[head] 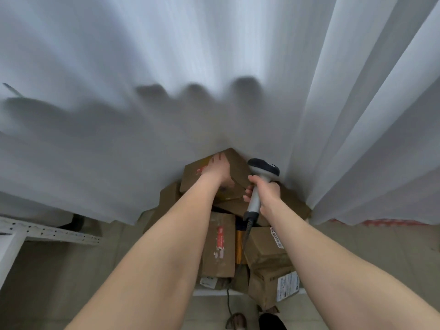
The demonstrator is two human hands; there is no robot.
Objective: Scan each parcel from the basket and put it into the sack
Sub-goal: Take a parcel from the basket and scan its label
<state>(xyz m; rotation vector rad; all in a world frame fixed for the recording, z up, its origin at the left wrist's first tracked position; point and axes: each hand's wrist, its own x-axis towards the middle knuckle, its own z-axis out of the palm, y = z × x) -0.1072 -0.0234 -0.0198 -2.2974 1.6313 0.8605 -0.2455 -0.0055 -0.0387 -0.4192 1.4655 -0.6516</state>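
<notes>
My left grip (217, 171) is clamped on the top parcel (238, 167), fingers over its upper face and thumb at its near side. This brown box sits tilted on top of the heap of other parcels (221, 246), against the white curtain (214, 67). My right grip (266, 194) is closed around the handle of the scanner (262, 169). The scanner's dark head is just beside the held parcel, to its right. Its cable (247, 225) hangs down over the heap.

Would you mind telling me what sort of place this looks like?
Likely a parcel sorting room: a pile of labelled cardboard boxes and a barcode scanner held in the right hand.
</notes>
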